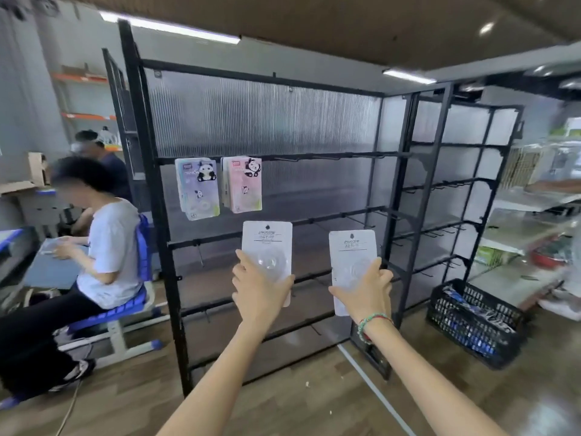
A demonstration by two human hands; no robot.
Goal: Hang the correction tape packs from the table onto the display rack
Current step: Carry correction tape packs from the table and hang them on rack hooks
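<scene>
My left hand (pixel 259 289) grips a white correction tape pack (pixel 267 243) by its lower part, its back side facing me. My right hand (pixel 364 294) grips a second white pack (pixel 352 250) the same way. Both packs are held upright in front of the black display rack (pixel 151 196), level with its middle rails. On the rack's upper hook rail hang a bluish panda pack stack (pixel 197 187) and a pink panda pack stack (pixel 242 184), side by side at the left. Bare hooks run along the rest of that rail.
A second black rack (pixel 452 190) joins at the right. A black crate (pixel 474 322) of goods sits on the wooden floor beyond it. At the left a person (pixel 103 247) sits on a blue stool by a table. White shelves stand at the far right.
</scene>
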